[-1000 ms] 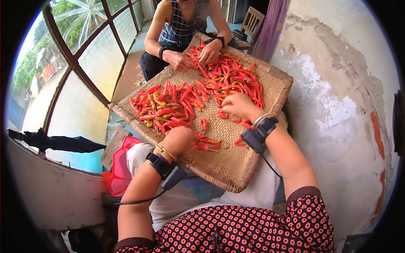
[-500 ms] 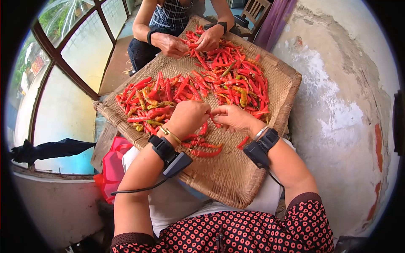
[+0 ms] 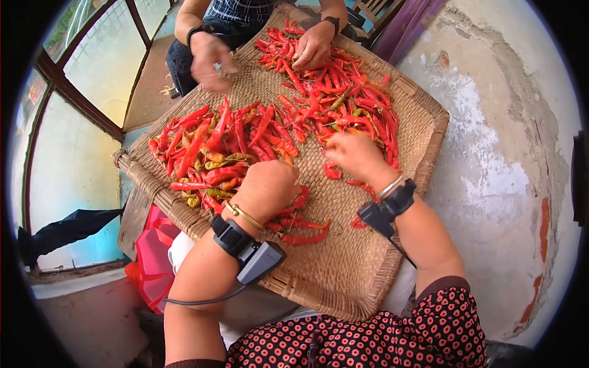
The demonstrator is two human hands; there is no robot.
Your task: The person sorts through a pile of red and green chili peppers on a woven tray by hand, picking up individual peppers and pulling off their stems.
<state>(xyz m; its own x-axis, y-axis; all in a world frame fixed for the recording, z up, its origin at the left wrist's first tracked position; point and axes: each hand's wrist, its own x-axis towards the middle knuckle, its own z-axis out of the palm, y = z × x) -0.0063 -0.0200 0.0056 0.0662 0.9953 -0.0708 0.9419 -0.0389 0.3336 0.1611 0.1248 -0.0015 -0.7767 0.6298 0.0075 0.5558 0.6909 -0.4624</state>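
Red chili peppers, some partly green or yellow, lie in two heaps on a shallow woven tray (image 3: 343, 264). My left hand (image 3: 270, 187) is curled at the near edge of the left heap (image 3: 215, 147), its back toward me. Whatever its fingers hold is hidden. My right hand (image 3: 356, 156) hovers at the near edge of the right heap (image 3: 343, 92), its fingers smeared by motion. Below the left hand a few chili peppers (image 3: 304, 236) lie apart from the heap.
Across the tray another person's hand (image 3: 313, 46) touches the right heap, and their other hand (image 3: 210, 61) is blurred above the tray. A rough wall (image 3: 491, 153) stands to the right. Windows (image 3: 73, 159), a dark umbrella (image 3: 73, 233) and a pink bag (image 3: 156, 251) are on the left.
My hands were together over the middle of the tray; now they are apart, the right one further right and up, the left slightly lower. The other person's hands have also separated.
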